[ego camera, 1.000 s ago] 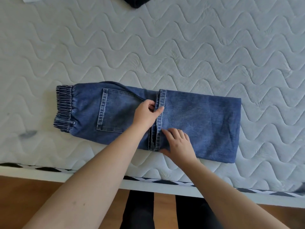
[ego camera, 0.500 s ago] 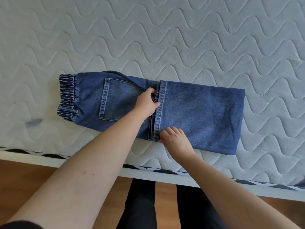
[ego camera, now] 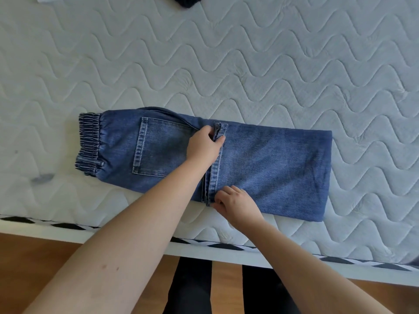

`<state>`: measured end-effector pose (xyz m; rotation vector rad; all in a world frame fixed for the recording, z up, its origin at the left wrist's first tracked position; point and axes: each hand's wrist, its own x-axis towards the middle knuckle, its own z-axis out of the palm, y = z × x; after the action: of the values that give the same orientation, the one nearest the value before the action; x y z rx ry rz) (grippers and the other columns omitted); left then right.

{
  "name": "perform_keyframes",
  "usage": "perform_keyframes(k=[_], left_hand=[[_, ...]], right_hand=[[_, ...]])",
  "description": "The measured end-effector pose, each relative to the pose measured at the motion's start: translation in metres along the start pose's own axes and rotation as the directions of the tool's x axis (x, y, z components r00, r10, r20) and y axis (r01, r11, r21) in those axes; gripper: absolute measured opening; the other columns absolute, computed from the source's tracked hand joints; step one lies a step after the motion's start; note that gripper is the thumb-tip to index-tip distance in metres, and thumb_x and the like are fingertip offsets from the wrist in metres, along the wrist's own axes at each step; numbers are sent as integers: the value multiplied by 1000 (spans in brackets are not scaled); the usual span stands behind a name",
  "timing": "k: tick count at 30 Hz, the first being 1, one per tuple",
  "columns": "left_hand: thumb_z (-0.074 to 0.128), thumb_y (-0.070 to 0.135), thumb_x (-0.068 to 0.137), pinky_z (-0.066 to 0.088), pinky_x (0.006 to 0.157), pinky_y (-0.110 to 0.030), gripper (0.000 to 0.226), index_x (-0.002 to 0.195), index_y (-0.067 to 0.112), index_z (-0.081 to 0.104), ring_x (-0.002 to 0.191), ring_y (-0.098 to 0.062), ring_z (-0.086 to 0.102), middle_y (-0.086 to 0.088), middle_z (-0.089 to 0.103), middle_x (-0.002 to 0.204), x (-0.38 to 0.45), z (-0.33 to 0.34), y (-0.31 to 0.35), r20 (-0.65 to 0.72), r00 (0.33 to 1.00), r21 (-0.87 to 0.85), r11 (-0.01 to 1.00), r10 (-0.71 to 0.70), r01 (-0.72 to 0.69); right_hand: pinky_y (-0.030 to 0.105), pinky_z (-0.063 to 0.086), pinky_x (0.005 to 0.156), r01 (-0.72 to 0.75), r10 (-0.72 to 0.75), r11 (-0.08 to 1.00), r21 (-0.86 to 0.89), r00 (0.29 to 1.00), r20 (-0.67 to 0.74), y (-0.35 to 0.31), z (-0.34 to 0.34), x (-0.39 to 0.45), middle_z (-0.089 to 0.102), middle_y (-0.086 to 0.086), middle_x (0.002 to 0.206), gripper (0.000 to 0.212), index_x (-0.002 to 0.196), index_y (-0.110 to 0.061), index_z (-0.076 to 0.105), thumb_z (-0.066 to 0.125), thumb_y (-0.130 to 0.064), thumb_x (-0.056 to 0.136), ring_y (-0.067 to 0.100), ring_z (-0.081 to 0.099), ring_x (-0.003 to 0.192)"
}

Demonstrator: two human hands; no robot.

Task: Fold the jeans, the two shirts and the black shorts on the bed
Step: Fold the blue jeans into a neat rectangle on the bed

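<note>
Pinching the leg hems at mid-length, the left hand point(ego camera: 204, 146) and right hand point(ego camera: 235, 203) hold the folded blue jeans point(ego camera: 272, 168) near the front edge of a quilted white mattress point(ego camera: 249, 64). Both forearms reach in over a wooden floor point(ego camera: 34, 257); a dark garment point(ego camera: 187, 0) lies at the far edge.

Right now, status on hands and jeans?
Left hand pinching hem far end, right hand pinching near end. Jeans folded once on bed. Nothing in the way.

Mid-blue denim jeans point(ego camera: 272, 168) with paler stitching and a lighter faded pocket, pale grey-white quilted mattress point(ego camera: 226, 64) with wavy stitched lines, black-and-white patterned mattress edge band point(ego camera: 362, 265), warm brown wooden floor point(ego camera: 34, 257)
</note>
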<state>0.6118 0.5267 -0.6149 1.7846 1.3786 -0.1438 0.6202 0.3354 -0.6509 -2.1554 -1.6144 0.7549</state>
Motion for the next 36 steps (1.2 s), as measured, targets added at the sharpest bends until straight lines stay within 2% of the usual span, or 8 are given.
perform_keyframes(k=[4, 7, 10, 13, 16, 19, 26, 36], left_hand=[[68, 37, 89, 39, 67, -31, 30, 107, 14, 63, 90, -24, 61, -7, 65, 101, 1, 1, -5, -120, 987, 111, 990, 106, -93], [66, 28, 92, 47, 80, -40, 28, 116, 16, 59, 101, -28, 57, -9, 58, 113, -4, 7, 0, -243, 964, 163, 984, 111, -72], [63, 13, 91, 46, 88, -42, 32, 123, 12, 57, 106, -31, 55, -12, 57, 119, -11, 21, 4, -337, 869, 316, 913, 362, -257], [56, 7, 89, 41, 103, -45, 42, 131, 9, 52, 122, -32, 51, -13, 55, 132, -10, 43, 1, -173, 712, 514, 679, 681, -525], [45, 20, 97, 24, 119, -47, 53, 148, 11, 39, 144, -29, 32, -10, 36, 156, -10, 61, -6, 82, 632, 668, 428, 771, -609], [32, 37, 102, 18, 122, -44, 60, 157, 17, 20, 150, -23, 21, -5, 18, 164, -6, 70, -20, 234, 649, 710, 329, 724, -623], [25, 50, 102, 17, 122, -43, 64, 158, 21, 15, 151, -22, 17, -1, 10, 165, 8, 75, -43, 252, 680, 741, 315, 689, -594], [26, 44, 99, 14, 122, -48, 64, 156, 16, 21, 150, -25, 21, -6, 18, 164, -3, 73, -25, 255, 725, 726, 368, 640, -581]], right_hand=[[36, 44, 71, -76, 76, 997, 5, 987, -143, 11, -27, -2, 60, -2, 86, 28, 94, -18, 64, 46, -38, 93, 23, 56, 81], [39, 43, 93, -215, 208, 976, -11, 953, -222, 34, -44, -4, 64, 2, 118, 39, 122, -15, 61, 40, -36, 97, 25, 57, 109], [38, 29, 112, -345, 321, 938, -35, 901, -290, 61, -58, -5, 48, 5, 147, 44, 142, -12, 48, 36, -26, 102, 24, 40, 137], [34, 10, 121, -452, 409, 887, -92, 864, -295, 87, -71, -6, 26, 6, 160, 48, 152, -11, 30, 32, -18, 105, 20, 19, 149], [35, 7, 122, -471, 413, 869, -149, 859, -303, 100, -75, 1, 20, 6, 162, 52, 154, -10, 24, 30, -21, 104, 20, 14, 150], [37, 9, 122, -389, 337, 897, -209, 909, -246, 104, -69, 20, 21, 6, 162, 54, 154, -10, 25, 36, -24, 103, 21, 16, 150], [39, 12, 122, -318, 278, 897, -306, 946, -169, 128, -59, 26, 18, 0, 163, 60, 156, -20, 21, 37, -44, 103, 16, 17, 150], [36, 7, 122, -578, 538, 784, -224, 814, -218, 179, -91, -40, 7, -3, 164, 69, 157, -18, 13, 25, -55, 99, 14, 8, 151]])
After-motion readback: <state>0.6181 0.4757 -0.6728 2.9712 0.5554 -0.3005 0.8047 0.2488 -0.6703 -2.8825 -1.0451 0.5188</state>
